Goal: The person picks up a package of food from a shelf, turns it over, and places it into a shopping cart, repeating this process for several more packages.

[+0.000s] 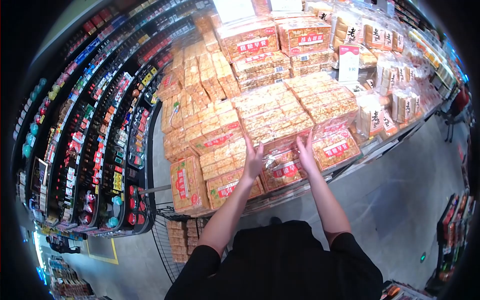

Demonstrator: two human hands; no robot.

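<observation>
Both hands are at the near side of a clear-wrapped pack of golden snack blocks [275,114] in the middle of the display. My left hand [253,156] is against its left near corner, fingers stretched upward. At its right near corner is my right hand [306,151], fingers also extended. The pack lies between the two hands, on top of other packs. Below it, a pack with a red label [286,171] faces me. A similar pack [325,102] sits directly to the right, and more packs [212,131] are stacked to the left.
A wire cart [162,240] holding snack packs [177,240] stands at the lower left. Curved shelves [95,135] of small goods line the left. Bagged goods [370,115] and a price sign [348,64] are on the right. Grey floor [390,200] shows beyond the display edge.
</observation>
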